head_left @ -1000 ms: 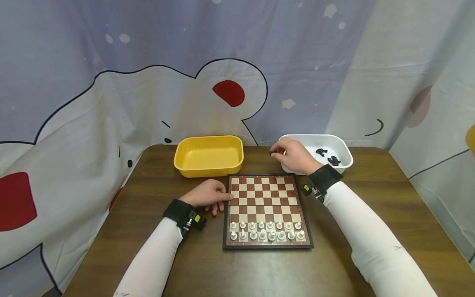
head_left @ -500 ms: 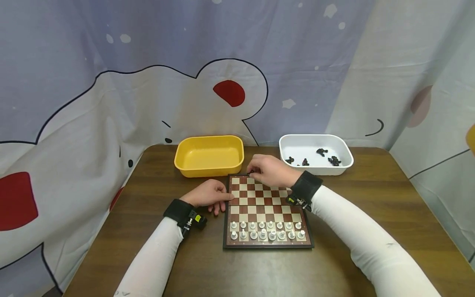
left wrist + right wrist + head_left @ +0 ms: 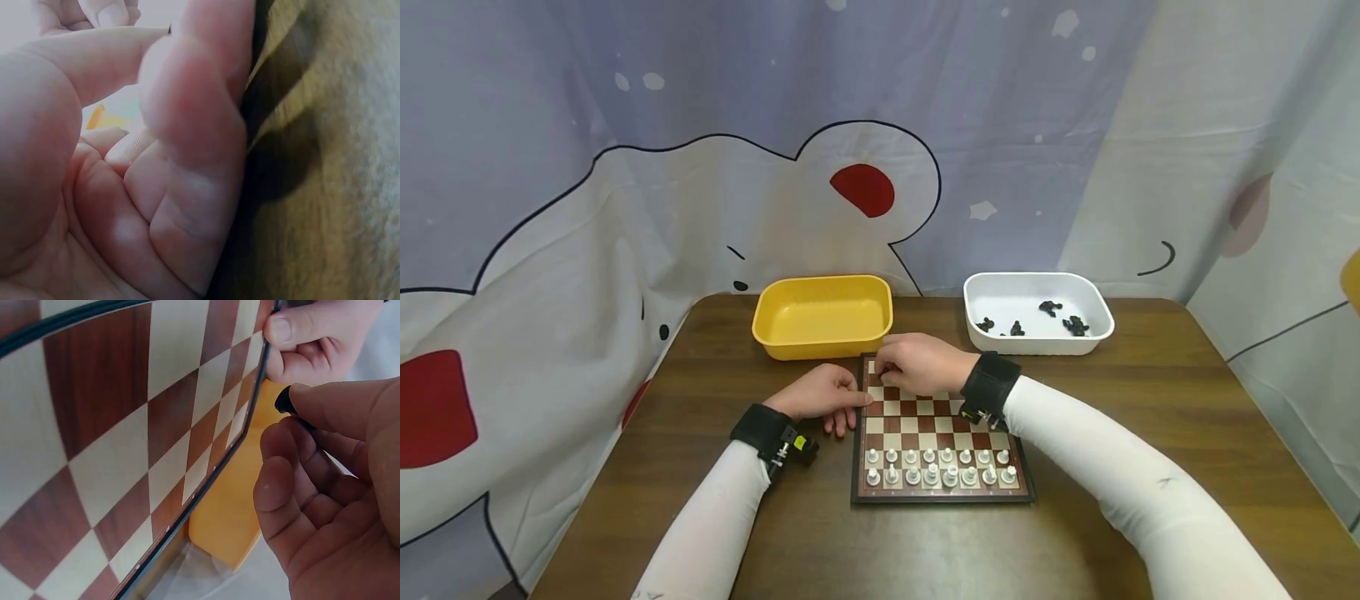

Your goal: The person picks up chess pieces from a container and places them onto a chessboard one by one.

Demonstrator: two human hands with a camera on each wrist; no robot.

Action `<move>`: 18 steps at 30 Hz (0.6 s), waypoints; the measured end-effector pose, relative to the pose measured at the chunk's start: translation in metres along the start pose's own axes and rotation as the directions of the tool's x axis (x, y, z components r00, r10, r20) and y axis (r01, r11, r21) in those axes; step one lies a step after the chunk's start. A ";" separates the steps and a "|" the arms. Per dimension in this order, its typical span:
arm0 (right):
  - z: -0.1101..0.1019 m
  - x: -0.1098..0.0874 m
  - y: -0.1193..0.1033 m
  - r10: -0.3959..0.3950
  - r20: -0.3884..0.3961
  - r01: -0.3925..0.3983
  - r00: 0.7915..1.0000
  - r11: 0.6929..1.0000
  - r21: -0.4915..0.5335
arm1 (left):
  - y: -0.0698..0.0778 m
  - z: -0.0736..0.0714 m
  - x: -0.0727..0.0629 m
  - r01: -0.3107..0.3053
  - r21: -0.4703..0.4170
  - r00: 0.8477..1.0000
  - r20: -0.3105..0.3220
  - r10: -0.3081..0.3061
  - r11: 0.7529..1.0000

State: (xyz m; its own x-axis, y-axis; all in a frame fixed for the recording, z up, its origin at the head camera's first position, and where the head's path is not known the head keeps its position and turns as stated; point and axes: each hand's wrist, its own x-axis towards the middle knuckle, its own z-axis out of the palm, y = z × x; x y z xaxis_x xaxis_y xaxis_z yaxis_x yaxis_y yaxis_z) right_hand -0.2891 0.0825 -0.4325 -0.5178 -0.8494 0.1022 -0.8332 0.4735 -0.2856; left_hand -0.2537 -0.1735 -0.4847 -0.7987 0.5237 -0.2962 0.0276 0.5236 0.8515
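Observation:
A brown-and-cream chessboard lies on the table, white chess pieces standing in two rows along its near side. My left hand holds the board's left edge, thumb over the rim and the other fingers bent beside it. Over the board's far left corner, my right hand pinches a small black chess piece between thumb and fingers. In the right wrist view the piece is close to the board's edge, partly hidden by the fingers. The left wrist view is mostly filled by my left palm and fingers.
A white tray at the back right holds several black chess pieces. Behind the board's left corner stands a yellow tray. A printed curtain hangs at the back edge of the wooden table.
My right hand has moved left from the white tray to the board's far left corner with the black chess piece. My left hand has stayed at the board's edge.

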 end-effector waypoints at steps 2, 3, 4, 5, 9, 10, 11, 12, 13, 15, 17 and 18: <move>0.002 0.003 -0.001 0.002 0.007 -0.002 1.000 1.000 -0.022 | 0.000 0.000 0.000 0.000 0.003 1.000 -0.001 0.000 1.000; 0.002 0.004 -0.001 0.002 0.009 -0.002 1.000 1.000 -0.030 | 0.000 0.000 -0.001 0.000 0.002 1.000 -0.001 0.000 1.000; 0.003 0.005 -0.002 0.004 0.012 -0.003 1.000 0.999 -0.039 | 0.000 0.000 -0.001 0.000 0.000 1.000 -0.002 0.000 1.000; 0.003 0.007 -0.002 0.001 0.015 -0.001 1.000 0.999 -0.046 | 0.000 0.000 -0.001 0.000 -0.002 1.000 -0.002 0.000 1.000; 0.005 0.011 -0.003 -0.006 0.036 0.008 0.999 0.998 -0.058 | 0.001 0.001 -0.001 -0.001 -0.012 1.000 0.000 0.001 1.000; 0.005 0.011 -0.003 -0.006 0.041 0.008 0.999 0.998 -0.061 | 0.001 0.001 -0.002 -0.002 -0.013 1.000 0.000 0.002 1.000; 0.006 0.012 -0.002 -0.005 0.045 0.008 0.999 0.998 -0.063 | 0.001 0.001 -0.002 -0.002 -0.013 1.000 0.000 0.002 1.000; 0.007 0.012 -0.002 -0.004 0.046 0.007 0.999 0.998 -0.063 | 0.001 0.001 -0.002 -0.002 -0.012 1.000 0.000 0.002 1.000; 0.008 0.013 -0.001 -0.004 0.045 0.007 0.999 0.998 -0.067 | 0.001 0.001 -0.002 -0.004 -0.010 1.000 -0.001 0.004 1.000; 0.009 0.014 -0.001 -0.002 0.044 0.005 0.999 0.998 -0.069 | 0.002 0.001 -0.002 -0.004 -0.007 1.000 -0.002 0.004 1.000; 0.010 0.014 -0.001 -0.001 0.044 0.004 0.999 0.997 -0.074 | 0.002 0.001 -0.002 -0.005 -0.008 1.000 -0.004 0.004 1.000; 0.011 0.015 -0.001 -0.003 0.045 0.007 0.999 0.997 -0.079 | 0.002 0.001 -0.002 -0.004 -0.008 1.000 -0.004 0.004 1.000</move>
State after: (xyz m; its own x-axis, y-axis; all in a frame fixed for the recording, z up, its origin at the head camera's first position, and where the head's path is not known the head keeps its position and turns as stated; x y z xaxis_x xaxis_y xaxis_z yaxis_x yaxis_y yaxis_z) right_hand -0.2937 0.0671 -0.4412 -0.5059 -0.8605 0.0604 -0.8494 0.4847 -0.2088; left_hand -0.2515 -0.1730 -0.4829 -0.8010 0.5232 -0.2910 0.0262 0.5162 0.8561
